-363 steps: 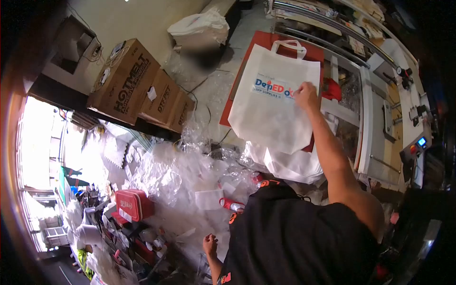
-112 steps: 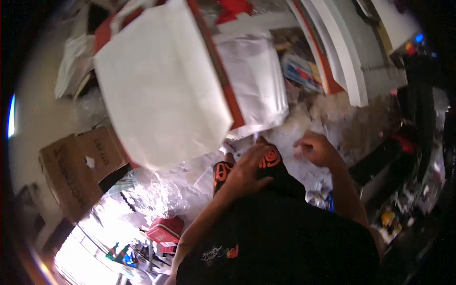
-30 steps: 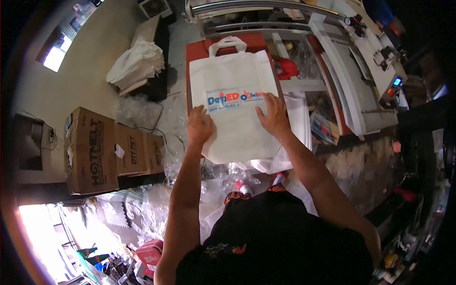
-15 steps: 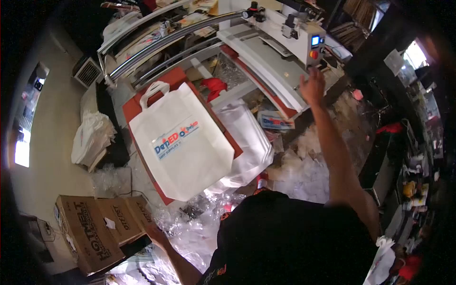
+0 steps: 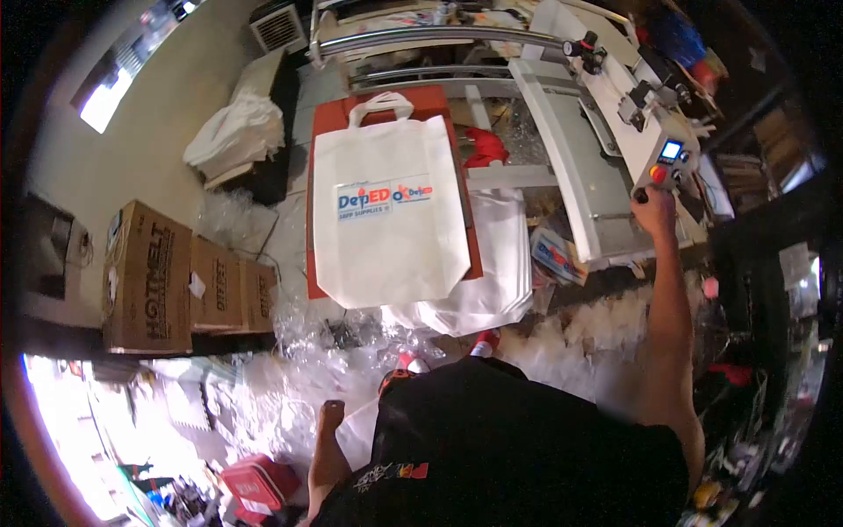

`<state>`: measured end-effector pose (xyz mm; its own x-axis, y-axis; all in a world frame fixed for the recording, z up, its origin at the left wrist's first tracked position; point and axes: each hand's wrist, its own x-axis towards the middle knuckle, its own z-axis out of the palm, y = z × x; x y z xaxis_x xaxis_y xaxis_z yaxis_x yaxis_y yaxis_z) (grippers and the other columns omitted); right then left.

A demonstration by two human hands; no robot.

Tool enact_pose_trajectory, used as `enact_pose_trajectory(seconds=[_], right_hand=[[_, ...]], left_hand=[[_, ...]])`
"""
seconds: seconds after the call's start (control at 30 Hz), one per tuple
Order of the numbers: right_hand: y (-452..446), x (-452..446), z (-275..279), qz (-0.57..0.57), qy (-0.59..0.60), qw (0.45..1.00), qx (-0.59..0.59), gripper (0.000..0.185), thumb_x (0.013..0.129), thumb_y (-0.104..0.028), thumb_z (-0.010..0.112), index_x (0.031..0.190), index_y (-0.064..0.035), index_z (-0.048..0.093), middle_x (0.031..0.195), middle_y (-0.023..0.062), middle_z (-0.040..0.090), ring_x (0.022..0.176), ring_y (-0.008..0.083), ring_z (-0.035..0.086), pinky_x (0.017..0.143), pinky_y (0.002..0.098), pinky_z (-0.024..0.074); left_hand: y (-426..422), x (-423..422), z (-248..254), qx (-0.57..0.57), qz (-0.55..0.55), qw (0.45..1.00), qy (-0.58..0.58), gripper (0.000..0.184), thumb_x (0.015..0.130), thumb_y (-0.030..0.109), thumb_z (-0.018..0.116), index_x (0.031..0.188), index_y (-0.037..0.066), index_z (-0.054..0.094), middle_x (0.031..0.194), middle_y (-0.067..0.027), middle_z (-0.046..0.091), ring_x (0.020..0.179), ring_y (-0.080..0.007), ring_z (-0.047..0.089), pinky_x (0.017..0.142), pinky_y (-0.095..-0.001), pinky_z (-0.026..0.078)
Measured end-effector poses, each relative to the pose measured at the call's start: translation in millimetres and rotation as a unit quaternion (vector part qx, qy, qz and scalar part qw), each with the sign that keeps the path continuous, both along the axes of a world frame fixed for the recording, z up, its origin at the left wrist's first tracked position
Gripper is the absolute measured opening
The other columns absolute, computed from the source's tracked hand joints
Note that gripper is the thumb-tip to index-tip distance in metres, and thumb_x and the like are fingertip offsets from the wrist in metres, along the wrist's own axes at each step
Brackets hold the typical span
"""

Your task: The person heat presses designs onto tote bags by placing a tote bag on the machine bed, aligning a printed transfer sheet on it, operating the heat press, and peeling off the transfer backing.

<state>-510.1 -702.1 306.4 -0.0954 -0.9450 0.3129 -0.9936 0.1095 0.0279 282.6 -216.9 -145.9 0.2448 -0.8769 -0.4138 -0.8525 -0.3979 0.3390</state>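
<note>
My right hand (image 5: 655, 211) is closed around a small black knob (image 5: 640, 194) low on the white control box (image 5: 673, 151) of a heat press. Down by my left side hangs my left hand (image 5: 329, 415), its fingers curled with nothing visible in them. A white tote bag (image 5: 386, 255) lies flat on the press's red pad (image 5: 472, 250), handle at the far end. Printed film (image 5: 386, 200) with "DepED" lettering rests on the bag's front. The grey press head (image 5: 575, 167) sits to the right, off the bag.
More white bags (image 5: 496, 294) hang below the pad's right edge. Cardboard boxes (image 5: 149, 281) stand at left, near a stack of white cloth bags (image 5: 237, 132). Clear plastic wrap (image 5: 299, 351) litters the floor around my feet. A metal rail (image 5: 439, 35) crosses the back.
My right hand has gone from open beside the control box to closed on its black knob. My left hand has moved away from the cardboard box. The view has turned.
</note>
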Motion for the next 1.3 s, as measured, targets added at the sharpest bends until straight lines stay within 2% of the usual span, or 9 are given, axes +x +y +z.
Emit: enact_pose_trajectory(seconds=[0.1, 0.13, 0.2, 0.23, 0.27, 0.3, 0.63, 0.73, 1.3], right_hand=[[4.0, 35.9, -1.8, 0.052, -0.056, 0.997, 0.028, 0.032, 0.077, -0.031, 0.075, 0.091, -0.003, 0.067, 0.086, 0.0213, 0.068, 0.085, 0.0413, 0.066, 0.074, 0.0485, 0.0512], [6.3, 48.4, -1.3, 0.082, -0.087, 0.992, 0.043, 0.035, 0.078, -0.031, 0.075, 0.095, -0.0012, 0.067, 0.088, 0.021, 0.069, 0.084, 0.04, 0.067, 0.074, 0.0465, 0.0518], [15.2, 75.9, 14.3, 0.157, -0.147, 0.972, 0.095, 0.037, 0.078, -0.033, 0.077, 0.092, -0.001, 0.067, 0.088, 0.0207, 0.069, 0.089, 0.0398, 0.066, 0.076, 0.0466, 0.051], [17.2, 82.1, 17.6, 0.241, -0.12, 0.961, 0.061, 0.039, 0.078, -0.036, 0.078, 0.093, -0.0017, 0.067, 0.092, 0.0195, 0.069, 0.092, 0.0393, 0.064, 0.08, 0.0469, 0.0494], [20.2, 86.5, 16.2, 0.322, -0.093, 0.942, 0.028, 0.042, 0.077, -0.038, 0.079, 0.095, -0.0024, 0.067, 0.095, 0.0184, 0.069, 0.096, 0.0388, 0.063, 0.083, 0.0472, 0.0478], [25.5, 93.5, 9.0, 0.342, -0.115, 0.932, -0.006, 0.043, 0.077, -0.038, 0.08, 0.1, -0.004, 0.067, 0.104, 0.0157, 0.069, 0.102, 0.0375, 0.061, 0.091, 0.0483, 0.0424], [13.0, 212.2, -17.2, 0.519, -0.207, 0.828, -0.051, 0.021, 0.089, -0.025, 0.066, 0.104, -0.0106, 0.064, 0.094, 0.0087, 0.067, 0.092, 0.028, 0.062, 0.087, 0.0472, 0.0358], [14.2, 256.6, -20.4, 0.542, -0.204, 0.814, -0.048, 0.022, 0.091, -0.027, 0.063, 0.107, -0.0116, 0.062, 0.097, 0.0074, 0.067, 0.094, 0.027, 0.063, 0.086, 0.0468, 0.0355], [72.3, 317.0, -45.1, 0.597, -0.347, 0.707, -0.155, 0.044, 0.085, -0.01, 0.063, 0.127, -0.0023, 0.052, 0.116, 0.0205, 0.06, 0.108, 0.041, 0.056, 0.096, 0.0479, 0.0431]], left_hand=[[-26.1, -47.1, 21.1, 0.053, 0.182, 0.977, 0.094, 0.021, 0.086, 0.029, 0.07, 0.092, 0.009, 0.066, 0.087, -0.0096, 0.071, 0.071, -0.0226, 0.069, 0.068, -0.0351, 0.058], [-36.6, -47.7, 9.6, 0.031, -0.138, 0.99, -0.026, 0.019, 0.09, 0.026, 0.067, 0.096, 0.008, 0.068, 0.083, -0.0108, 0.07, 0.062, -0.018, 0.066, 0.064, -0.0301, 0.057], [-51.5, -64.3, -14.2, -0.171, -0.058, 0.972, 0.148, 0.023, 0.091, 0.025, 0.064, 0.103, 0.006, 0.07, 0.085, -0.0083, 0.071, 0.064, -0.015, 0.066, 0.064, -0.0301, 0.056], [-69.8, -80.3, 19.5, -0.193, -0.322, 0.914, -0.153, 0.025, 0.09, 0.023, 0.065, 0.107, 0.005, 0.068, 0.091, -0.008, 0.072, 0.071, -0.0136, 0.067, 0.065, -0.0301, 0.056], [-86.8, -112.4, 45.7, -0.023, 0.051, 0.994, 0.096, 0.028, 0.089, 0.025, 0.066, 0.108, 0.004, 0.068, 0.091, -0.0098, 0.071, 0.075, -0.0149, 0.067, 0.067, -0.0319, 0.056], [-99.6, -132.2, 58.1, 0.012, 0.074, 0.988, 0.132, 0.031, 0.098, 0.026, 0.046, 0.108, 0.009, 0.069, 0.111, -0.0187, 0.068, 0.099, -0.0364, 0.066, 0.087, -0.0461, 0.054], [-71.0, -298.8, 123.3, 0.036, 0.287, 0.942, 0.171, 0.04, 0.09, 0.041, 0.06, 0.104, 0.006, 0.072, 0.102, -0.0197, 0.071, 0.101, -0.0334, 0.068, 0.09, -0.0414, 0.052], [4.5, -304.9, 54.1, -0.008, 0.097, 0.992, 0.077, 0.042, 0.091, 0.04, 0.054, 0.105, 0.005, 0.072, 0.105, -0.0233, 0.069, 0.105, -0.04, 0.064, 0.092, -0.0455, 0.05], [217.5, -453.8, 99.9, -0.007, 0.581, 0.765, 0.278, 0.031, 0.092, 0.027, 0.06, 0.112, 0.004, 0.068, 0.089, -0.0067, 0.071, 0.067, -0.0177, 0.067, 0.054, -0.0299, 0.049]])
